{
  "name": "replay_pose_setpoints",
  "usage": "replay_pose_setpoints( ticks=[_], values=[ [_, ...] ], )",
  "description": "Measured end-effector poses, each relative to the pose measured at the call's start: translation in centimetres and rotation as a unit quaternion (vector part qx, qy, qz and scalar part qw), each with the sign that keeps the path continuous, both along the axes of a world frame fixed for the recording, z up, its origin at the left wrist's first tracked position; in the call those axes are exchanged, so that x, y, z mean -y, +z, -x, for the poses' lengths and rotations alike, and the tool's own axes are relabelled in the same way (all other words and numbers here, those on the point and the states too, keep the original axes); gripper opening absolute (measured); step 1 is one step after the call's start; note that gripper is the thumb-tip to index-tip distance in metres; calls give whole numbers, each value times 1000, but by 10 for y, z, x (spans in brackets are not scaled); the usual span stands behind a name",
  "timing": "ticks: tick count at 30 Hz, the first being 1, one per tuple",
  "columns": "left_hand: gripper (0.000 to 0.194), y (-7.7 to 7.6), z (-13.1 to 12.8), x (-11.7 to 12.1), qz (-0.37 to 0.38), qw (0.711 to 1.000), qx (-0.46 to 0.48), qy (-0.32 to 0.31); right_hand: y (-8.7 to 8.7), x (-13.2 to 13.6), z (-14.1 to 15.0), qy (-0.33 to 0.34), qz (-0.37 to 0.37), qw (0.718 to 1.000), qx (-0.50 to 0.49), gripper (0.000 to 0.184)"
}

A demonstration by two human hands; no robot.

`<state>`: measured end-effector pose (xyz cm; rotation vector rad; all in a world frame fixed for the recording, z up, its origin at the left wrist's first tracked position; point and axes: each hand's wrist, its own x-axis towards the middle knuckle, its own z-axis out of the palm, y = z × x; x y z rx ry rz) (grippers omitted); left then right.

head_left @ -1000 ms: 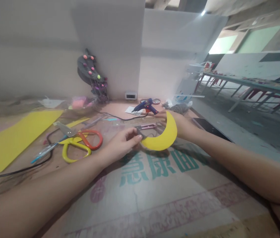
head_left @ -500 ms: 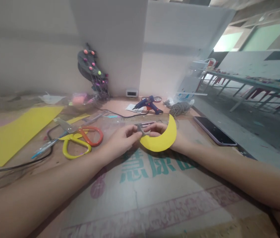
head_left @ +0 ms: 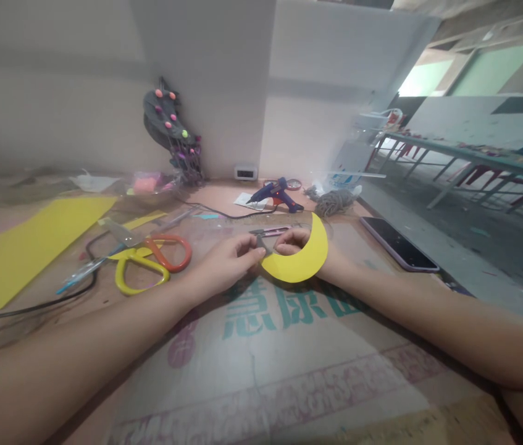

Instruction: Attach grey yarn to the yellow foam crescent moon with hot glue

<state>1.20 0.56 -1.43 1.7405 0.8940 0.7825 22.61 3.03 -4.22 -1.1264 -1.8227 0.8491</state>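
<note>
Green characters [head_left: 301, 309], including 康, mark the tabletop [head_left: 335, 361], one phone [head_left: 399, 243] near its right edge. The left hand [head_left: 233, 261] pinches one crescent [head_left: 306, 262]; the right hand [head_left: 293, 238] curls behind, grip unclear.

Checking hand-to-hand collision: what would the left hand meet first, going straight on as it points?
Likely the right hand: the left hand points toward it across the hollow of the yellow crescent. Depth is unclear; the slim pinkish tool just beyond might come first.

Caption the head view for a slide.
Left hand holds a yellow crescent; right hand behind it, scissors and glue gun nearby.
</note>
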Motion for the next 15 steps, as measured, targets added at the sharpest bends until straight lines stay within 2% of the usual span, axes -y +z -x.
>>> replay_pose_setpoints(
  ticks=[4,15],
  values=[
    [24,1,1,0,8,1000,-3,-9,2,3,3,-7,-11,1000,-3,25],
    [25,-2,1,0,-29,999,-13,-20,10,7,8,-13,-26,1000,-7,22]
  ],
)
